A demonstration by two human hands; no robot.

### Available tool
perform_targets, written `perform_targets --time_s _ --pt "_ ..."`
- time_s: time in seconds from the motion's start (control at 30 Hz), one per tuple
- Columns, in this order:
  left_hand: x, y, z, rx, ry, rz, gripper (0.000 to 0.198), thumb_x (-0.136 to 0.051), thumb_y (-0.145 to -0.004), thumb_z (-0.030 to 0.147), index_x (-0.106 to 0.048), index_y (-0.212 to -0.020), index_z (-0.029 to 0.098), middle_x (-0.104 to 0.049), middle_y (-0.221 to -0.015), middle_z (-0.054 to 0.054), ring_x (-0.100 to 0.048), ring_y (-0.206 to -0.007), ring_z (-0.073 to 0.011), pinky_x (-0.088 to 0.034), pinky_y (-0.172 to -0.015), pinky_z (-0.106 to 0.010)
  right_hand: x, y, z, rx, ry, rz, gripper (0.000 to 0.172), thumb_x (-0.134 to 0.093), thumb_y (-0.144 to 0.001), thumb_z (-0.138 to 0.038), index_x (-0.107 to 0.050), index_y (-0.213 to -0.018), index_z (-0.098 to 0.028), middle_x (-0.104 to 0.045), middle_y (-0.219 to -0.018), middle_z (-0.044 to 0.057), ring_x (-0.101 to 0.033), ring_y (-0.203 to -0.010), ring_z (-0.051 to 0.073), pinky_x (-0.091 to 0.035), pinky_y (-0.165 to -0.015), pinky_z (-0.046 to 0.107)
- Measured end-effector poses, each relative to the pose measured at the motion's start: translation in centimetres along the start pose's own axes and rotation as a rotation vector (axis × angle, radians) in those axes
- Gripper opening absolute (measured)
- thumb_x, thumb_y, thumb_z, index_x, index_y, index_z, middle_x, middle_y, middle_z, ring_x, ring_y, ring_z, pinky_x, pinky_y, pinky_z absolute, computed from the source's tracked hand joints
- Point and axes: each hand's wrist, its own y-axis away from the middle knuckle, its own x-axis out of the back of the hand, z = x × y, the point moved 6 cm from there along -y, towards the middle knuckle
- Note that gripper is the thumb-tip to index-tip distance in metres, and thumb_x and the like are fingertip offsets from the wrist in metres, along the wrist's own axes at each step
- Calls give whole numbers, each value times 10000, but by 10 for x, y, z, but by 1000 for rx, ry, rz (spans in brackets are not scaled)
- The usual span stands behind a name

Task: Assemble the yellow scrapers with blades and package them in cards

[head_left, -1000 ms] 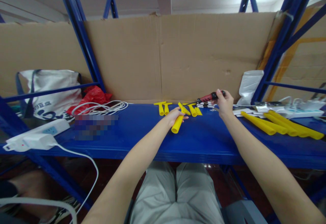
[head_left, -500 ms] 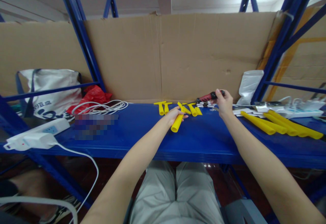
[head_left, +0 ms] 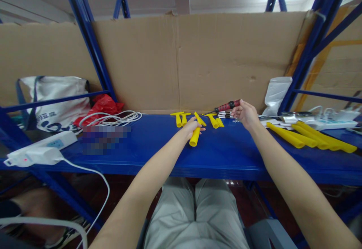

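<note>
Plainly, the yellow T-shaped piece sits in the curled left hand, between the tabletop's near and far edges, tube pointing nearward. The screwdriver, its handle end pinched by the right hand, slants down-left toward it; whether its tip touches is unclear.

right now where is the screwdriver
In the head view, right of centre, the red screwdriver is in the right hand, pointing left toward the yellow T-shaped piece in the left hand.
</note>
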Motion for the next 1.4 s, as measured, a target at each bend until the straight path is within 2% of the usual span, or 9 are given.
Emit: perform_targets --time_s 0.2,0.43,0.6,0.77,0.83,1.03,1.17,1.3,1.4 --pt "1 1 1 -16 -17 18 667 -468 -751 -42 -326 -1336 245 -613 -1114 -100 -638 -536 -98 -406 -405 -164 5 -1 -3 66 17 55 374 -690 -705 -495 -465 -675 -198 -479 -429 -63 -422 -305 64 -298 -291 167" --pt "-1 0 -1 -39 -73 14 692 -457 -746 -33 -313 -1359 256 -595 -1150 -107 -673 -647 -137 -408 -410 -162 14 -5 1 17 -31 134 360 -703 -697 -421 -425 -622 -206 -389 -383 -86 -378 -290 62 -283 -277 174" --pt "0 2 2 -43 -98 28 702 -435 -747 -43 -299 -1373 244 -592 -1133 -105 -665 -632 -130 -405 -405 -172 10 -2 1 -43 -16 93 301 -655 -744 -467 -553 -731 -185 -355 -361 -93 -330 -280 52 -252 -279 159" --pt "1 2 3 -37 -97 19 687 -420 -764 -40 -278 -1376 238 -600 -1114 -109 -671 -648 -135 -404 -399 -164 6 0 -2 -61 -63 43 259 -586 -832 -406 -529 -728 -175 -528 -493 -37 -474 -380 57 -389 -376 154" --pt "1 1 2 -27 -90 18 692 -435 -770 -34 -273 -1381 247 -605 -1103 -110 -675 -661 -141 -412 -412 -163 5 0 -3 -37 -63 17 256 -582 -840 -384 -499 -711 -180 -554 -541 -32 -488 -397 55 -413 -401 158" --pt "1 0 1 -26 -73 21 695 -469 -773 -24 -280 -1383 250 -595 -1125 -121 -679 -664 -148 -410 -410 -160 8 -3 -2 -12 -98 15 308 -667 -767 -372 -437 -667 -193 -400 -477 -86 -331 -333 32 -254 -302 145" --pt "1 -1 0 -26 -58 16 706 -481 -762 -25 -290 -1375 270 -599 -1131 -105 -669 -640 -134 -403 -406 -152 12 -5 0 -46 -97 49 305 -677 -736 -381 -441 -676 -197 -452 -511 -71 -358 -352 38 -268 -304 158" --pt "0 0 0 -25 -54 16 699 -481 -761 -26 -299 -1367 273 -596 -1136 -101 -663 -619 -124 -400 -403 -147 13 -5 2 -89 -85 28 290 -624 -758 -395 -432 -655 -204 -376 -420 -80 -314 -320 50 -240 -297 171" --pt "1 1 1 -31 -63 20 689 -462 -761 -39 -309 -1363 259 -590 -1142 -104 -655 -595 -113 -398 -398 -150 11 -4 0 -67 -80 3 225 -622 -766 -394 -515 -742 -198 -353 -398 -91 -303 -310 53 -235 -303 166"
